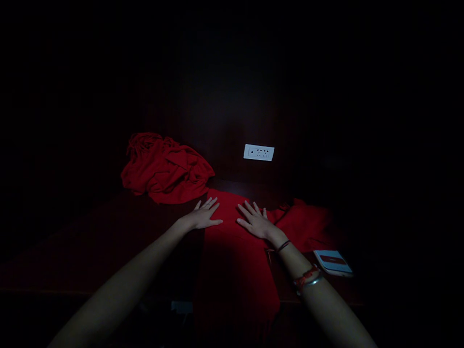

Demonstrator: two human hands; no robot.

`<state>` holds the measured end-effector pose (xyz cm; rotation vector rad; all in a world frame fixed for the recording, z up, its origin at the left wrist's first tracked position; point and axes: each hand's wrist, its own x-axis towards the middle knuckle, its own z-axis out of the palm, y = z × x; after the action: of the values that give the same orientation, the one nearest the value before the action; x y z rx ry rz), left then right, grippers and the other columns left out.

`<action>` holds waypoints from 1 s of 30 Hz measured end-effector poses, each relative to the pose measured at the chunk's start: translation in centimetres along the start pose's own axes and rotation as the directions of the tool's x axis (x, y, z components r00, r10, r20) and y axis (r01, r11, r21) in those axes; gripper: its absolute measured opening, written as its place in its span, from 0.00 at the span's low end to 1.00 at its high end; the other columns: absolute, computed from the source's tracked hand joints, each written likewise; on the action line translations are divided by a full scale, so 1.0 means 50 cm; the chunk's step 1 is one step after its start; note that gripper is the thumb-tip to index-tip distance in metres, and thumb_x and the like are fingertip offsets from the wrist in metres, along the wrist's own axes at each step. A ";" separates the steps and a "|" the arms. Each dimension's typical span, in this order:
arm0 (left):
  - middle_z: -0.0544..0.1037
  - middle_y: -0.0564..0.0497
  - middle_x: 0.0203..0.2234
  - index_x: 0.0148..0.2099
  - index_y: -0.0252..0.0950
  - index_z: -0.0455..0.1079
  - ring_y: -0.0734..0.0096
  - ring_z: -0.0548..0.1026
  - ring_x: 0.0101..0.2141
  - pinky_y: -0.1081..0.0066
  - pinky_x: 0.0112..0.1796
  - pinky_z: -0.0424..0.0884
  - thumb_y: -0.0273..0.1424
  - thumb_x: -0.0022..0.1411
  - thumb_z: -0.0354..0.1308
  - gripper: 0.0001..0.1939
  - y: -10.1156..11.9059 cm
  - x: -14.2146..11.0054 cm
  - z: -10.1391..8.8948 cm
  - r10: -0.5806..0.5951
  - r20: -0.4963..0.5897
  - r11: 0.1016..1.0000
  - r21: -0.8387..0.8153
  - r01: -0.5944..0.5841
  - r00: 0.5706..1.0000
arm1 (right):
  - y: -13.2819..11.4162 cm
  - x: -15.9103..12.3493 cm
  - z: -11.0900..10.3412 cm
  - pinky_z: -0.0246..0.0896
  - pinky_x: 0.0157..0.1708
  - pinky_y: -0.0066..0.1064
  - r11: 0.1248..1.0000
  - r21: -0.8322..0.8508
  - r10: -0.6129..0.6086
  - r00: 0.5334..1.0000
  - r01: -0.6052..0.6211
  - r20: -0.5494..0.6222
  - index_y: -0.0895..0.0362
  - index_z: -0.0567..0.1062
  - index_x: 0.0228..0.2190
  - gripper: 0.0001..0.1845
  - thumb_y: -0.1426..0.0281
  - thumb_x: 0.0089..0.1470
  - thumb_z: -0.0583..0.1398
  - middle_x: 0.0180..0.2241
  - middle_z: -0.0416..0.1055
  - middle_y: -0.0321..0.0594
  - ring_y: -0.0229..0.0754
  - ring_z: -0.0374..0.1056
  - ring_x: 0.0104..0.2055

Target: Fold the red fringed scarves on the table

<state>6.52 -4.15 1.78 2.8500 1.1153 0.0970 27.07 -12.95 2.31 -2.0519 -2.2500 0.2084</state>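
A long red scarf (pixel 232 251) lies spread over the dark table, its near end hanging past the front edge. My left hand (pixel 205 215) rests on the scarf's left side, fingers stretched out and apart. On its right side lies my right hand (pixel 254 220), palm down with the fingers spread. Neither hand grips anything. A crumpled pile of red fringed cloth (pixel 166 169) sits at the back left of the scarf. More red cloth (pixel 302 222) lies loosely to the right, beyond my right wrist.
A white booklet or packet with a red band (pixel 333 262) lies on the table (pixel 119 241) near its right front. A white power socket (pixel 258 152) is set in the dark wall behind. Most of the surroundings are too dark to make out.
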 end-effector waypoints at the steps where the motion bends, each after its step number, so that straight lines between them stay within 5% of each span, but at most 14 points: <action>1: 0.36 0.44 0.56 0.58 0.31 0.40 0.63 0.34 0.55 0.59 0.51 0.37 0.48 0.54 0.39 0.36 0.007 -0.002 0.001 0.050 -0.056 0.999 0.015 -0.050 0.997 | -0.008 0.001 0.001 0.20 0.49 0.52 0.999 0.009 -0.033 0.999 0.033 0.007 0.45 0.36 0.54 0.36 0.45 0.45 0.34 0.57 0.26 0.33 0.51 0.19 0.56; 3: 0.36 0.45 0.56 0.58 0.30 0.39 0.67 0.35 0.55 0.65 0.51 0.40 0.43 0.57 0.36 0.32 0.018 -0.001 0.006 0.123 -0.102 0.992 0.024 -0.121 0.987 | -0.017 0.003 0.005 0.20 0.49 0.52 0.998 0.026 -0.055 0.995 0.053 0.086 0.44 0.36 0.54 0.36 0.44 0.44 0.35 0.57 0.26 0.33 0.51 0.19 0.56; 6: 0.37 0.43 0.56 0.59 0.29 0.38 0.63 0.37 0.55 0.64 0.50 0.43 0.43 0.58 0.34 0.31 0.026 0.006 0.020 0.078 0.013 0.997 -0.008 -0.078 0.997 | -0.014 0.006 0.012 0.20 0.49 0.52 0.999 0.024 -0.025 0.980 0.020 0.198 0.45 0.37 0.54 0.37 0.44 0.43 0.36 0.57 0.26 0.35 0.53 0.21 0.56; 10: 0.37 0.42 0.56 0.59 0.29 0.38 0.57 0.36 0.54 0.61 0.50 0.42 0.46 0.57 0.34 0.34 0.025 0.015 0.032 0.000 0.124 1.000 -0.021 0.003 0.992 | -0.003 0.008 0.014 0.18 0.50 0.51 1.000 0.009 -0.011 0.976 0.009 0.219 0.45 0.35 0.53 0.37 0.44 0.44 0.36 0.57 0.25 0.35 0.52 0.20 0.56; 17: 0.37 0.42 0.56 0.59 0.28 0.37 0.59 0.35 0.54 0.62 0.51 0.40 0.46 0.57 0.34 0.34 0.030 0.011 0.026 0.000 0.135 1.000 -0.008 0.001 0.991 | -0.005 0.005 0.011 0.19 0.50 0.50 1.000 0.023 -0.013 0.974 0.008 0.228 0.45 0.36 0.54 0.38 0.44 0.43 0.37 0.57 0.25 0.35 0.53 0.20 0.56; 21: 0.37 0.41 0.56 0.59 0.27 0.37 0.59 0.35 0.54 0.62 0.51 0.40 0.47 0.57 0.33 0.35 0.031 0.012 0.026 0.003 0.135 1.000 -0.008 -0.001 0.991 | 0.001 0.010 0.010 0.24 0.50 0.50 0.997 0.077 -0.043 0.988 0.031 0.148 0.47 0.43 0.54 0.36 0.46 0.45 0.39 0.57 0.32 0.38 0.52 0.26 0.57; 25: 0.37 0.41 0.56 0.59 0.28 0.37 0.59 0.36 0.54 0.62 0.51 0.40 0.47 0.57 0.32 0.35 0.030 0.009 0.027 0.007 0.110 1.000 -0.013 -0.006 0.994 | 0.015 0.054 -0.015 0.39 0.50 0.37 0.995 0.070 -0.062 0.993 0.069 -0.102 0.56 0.55 0.51 0.27 0.57 0.52 0.43 0.53 0.50 0.45 0.44 0.44 0.54; 30: 0.38 0.39 0.56 0.58 0.27 0.38 0.58 0.36 0.54 0.62 0.50 0.40 0.49 0.55 0.33 0.37 0.029 0.005 0.033 -0.019 0.049 1.000 -0.004 0.019 0.999 | 0.025 0.157 -0.058 0.51 0.40 0.24 0.991 0.036 0.129 0.980 -0.125 -0.149 0.61 0.66 0.42 0.18 0.70 0.53 0.45 0.43 0.64 0.46 0.39 0.60 0.44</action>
<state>7.83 -5.15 0.29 2.8207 1.1314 0.0283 28.03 -4.90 4.79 -2.1221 -2.0211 0.0876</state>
